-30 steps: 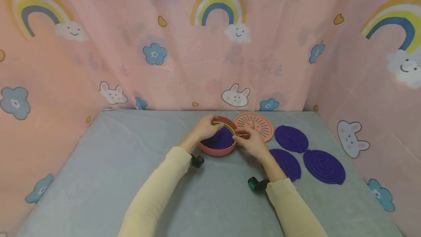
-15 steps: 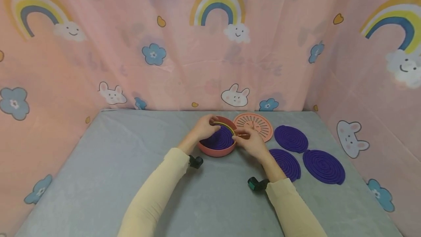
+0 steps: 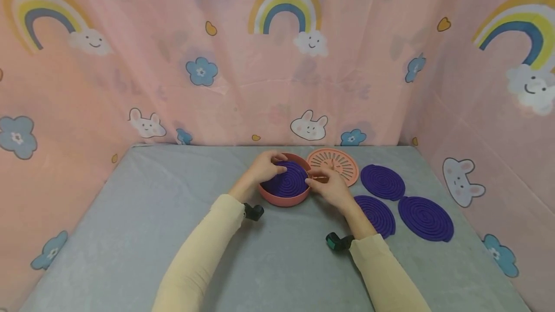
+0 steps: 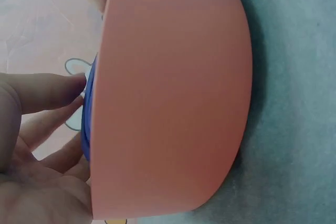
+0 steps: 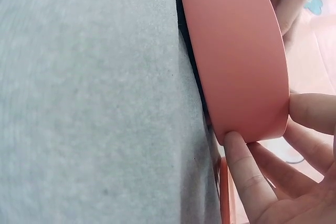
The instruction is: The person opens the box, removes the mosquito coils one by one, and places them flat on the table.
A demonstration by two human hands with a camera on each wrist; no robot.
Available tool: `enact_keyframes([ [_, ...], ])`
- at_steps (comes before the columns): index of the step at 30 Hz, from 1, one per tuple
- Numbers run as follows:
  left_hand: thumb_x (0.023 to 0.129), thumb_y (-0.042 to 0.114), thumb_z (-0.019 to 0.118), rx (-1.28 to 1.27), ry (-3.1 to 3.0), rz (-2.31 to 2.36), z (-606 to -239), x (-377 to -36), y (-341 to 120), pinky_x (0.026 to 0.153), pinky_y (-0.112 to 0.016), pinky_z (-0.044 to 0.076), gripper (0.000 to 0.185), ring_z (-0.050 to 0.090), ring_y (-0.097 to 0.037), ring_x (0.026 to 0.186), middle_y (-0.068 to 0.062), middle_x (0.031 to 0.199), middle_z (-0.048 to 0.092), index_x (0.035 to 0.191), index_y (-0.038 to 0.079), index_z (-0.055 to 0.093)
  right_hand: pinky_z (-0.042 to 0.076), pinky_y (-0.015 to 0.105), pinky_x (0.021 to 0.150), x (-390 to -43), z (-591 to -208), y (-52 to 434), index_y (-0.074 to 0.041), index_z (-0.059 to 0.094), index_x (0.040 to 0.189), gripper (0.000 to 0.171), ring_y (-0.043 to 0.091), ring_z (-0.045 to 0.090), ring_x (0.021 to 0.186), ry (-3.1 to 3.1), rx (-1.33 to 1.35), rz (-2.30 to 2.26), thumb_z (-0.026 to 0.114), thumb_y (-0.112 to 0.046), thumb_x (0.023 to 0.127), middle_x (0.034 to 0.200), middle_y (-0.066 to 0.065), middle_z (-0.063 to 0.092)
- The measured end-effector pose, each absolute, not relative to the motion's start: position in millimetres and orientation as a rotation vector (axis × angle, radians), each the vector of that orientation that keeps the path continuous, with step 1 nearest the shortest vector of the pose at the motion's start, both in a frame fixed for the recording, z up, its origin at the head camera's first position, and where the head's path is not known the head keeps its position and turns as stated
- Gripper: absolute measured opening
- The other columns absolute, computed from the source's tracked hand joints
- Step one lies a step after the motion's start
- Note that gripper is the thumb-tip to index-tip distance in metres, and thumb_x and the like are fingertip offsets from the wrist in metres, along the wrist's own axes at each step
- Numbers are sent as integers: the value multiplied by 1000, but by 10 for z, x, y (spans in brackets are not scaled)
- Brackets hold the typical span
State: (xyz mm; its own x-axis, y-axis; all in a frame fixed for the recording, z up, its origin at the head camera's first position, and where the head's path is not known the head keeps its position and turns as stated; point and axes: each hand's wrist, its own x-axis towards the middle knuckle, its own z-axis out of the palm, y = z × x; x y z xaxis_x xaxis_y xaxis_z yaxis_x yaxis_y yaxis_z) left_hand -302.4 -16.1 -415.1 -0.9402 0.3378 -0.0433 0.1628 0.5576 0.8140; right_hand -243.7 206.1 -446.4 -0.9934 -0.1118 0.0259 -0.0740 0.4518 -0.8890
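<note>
A round pink mosquito coil box (image 3: 284, 201) stands on the table without its lid, its side wall filling much of both wrist views. A purple mosquito coil (image 3: 288, 182) is in its mouth, and the coil's edge (image 4: 86, 148) shows above the rim in the left wrist view. My left hand (image 3: 265, 166) pinches the coil at its back left, thumb on top and fingers beyond it, partly hidden. My right hand (image 3: 331, 188) holds the box by its right side, with a fingertip (image 5: 233, 140) on the outer wall and the thumb at the rim.
Behind my right hand lies the pink slotted lid (image 3: 349, 170). Three more purple coils, a back one (image 3: 383, 183), a front one (image 3: 427, 219) and one (image 3: 377, 218) partly behind my right forearm, lie on the grey cloth (image 3: 130, 235). A printed pink curtain (image 3: 243, 100) encloses the table.
The yellow band seen inside the box's back rim is now covered, as the coil shifts up and back under my left hand. My right hand stays put.
</note>
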Motion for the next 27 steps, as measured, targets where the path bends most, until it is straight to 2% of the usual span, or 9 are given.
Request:
enact_keyframes([
  [2, 90, 13, 66, 431, 2560, 1335, -4143, -3018, -169, 93, -43, 47, 27, 56, -25, 110, -10, 123, 59, 117, 15, 65, 49, 45, 89, -2429, -4457, 2063, -13, 63, 121, 39, 28, 55, 117, 2643, -172, -1617, 68, -34, 89, 148, 13, 38],
  [5, 90, 11, 65, 426, 2501, 1364, -4138, -3011, -183, 95, -45, 45, 29, 56, -25, 111, -9, 125, 58, 119, 16, 65, 49, 46, 90, -2416, -4456, 2072, -12, 63, 121, 39, 30, 43, 129, 2645, -174, -1609, 68, -33, 89, 154, 14, 24],
  [7, 90, 10, 64, 413, 2462, 1386, -4138, -3005, -193, 97, -45, 44, 30, 55, -24, 112, -8, 127, 58, 119, 18, 65, 48, 46, 91, -2410, -4456, 2074, -11, 63, 121, 39, 31, 39, 132, 2646, -174, -1606, 68, -33, 89, 155, 14, 21],
  [10, 90, 9, 64, 402, 2421, 1424, -4129, -3000, -211, 97, -46, 43, 30, 55, -24, 113, -7, 129, 57, 118, 20, 66, 49, 45, 89, -2410, -4456, 2072, -11, 63, 121, 38, 30, 48, 125, 2643, -167, -1612, 68, -31, 89, 154, 14, 24],
  [13, 89, 7, 64, 401, 2406, 1456, -4119, -2996, -236, 97, -45, 44, 29, 54, -24, 114, -7, 131, 56, 115, 21, 68, 50, 44, 87, -2423, -4453, 2058, -13, 64, 120, 36, 27, 57, 113, 2640, -161, -1619, 68, -31, 89, 149, 13, 36],
  [18, 88, 5, 65, 411, 2415, 1496, -4117, -2995, -289, 95, -43, 46, 28, 56, -23, 113, -5, 129, 58, 112, 20, 70, 50, 43, 87, -2442, -4456, 2052, -13, 64, 120, 36, 26, 58, 111, 2644, -161, -1619, 68, -31, 89, 130, 10, 56],
  [27, 88, 4, 65, 372, 2392, 1708, -4073, -2955, -399, 88, -36, 50, 25, 57, -24, 107, -3, 121, 62, 110, 14, 71, 49, 43, 89, -2435, -4457, 2071, -12, 63, 121, 37, 26, 56, 114, 2620, -168, -1648, 68, -31, 89, 142, 10, 45],
])
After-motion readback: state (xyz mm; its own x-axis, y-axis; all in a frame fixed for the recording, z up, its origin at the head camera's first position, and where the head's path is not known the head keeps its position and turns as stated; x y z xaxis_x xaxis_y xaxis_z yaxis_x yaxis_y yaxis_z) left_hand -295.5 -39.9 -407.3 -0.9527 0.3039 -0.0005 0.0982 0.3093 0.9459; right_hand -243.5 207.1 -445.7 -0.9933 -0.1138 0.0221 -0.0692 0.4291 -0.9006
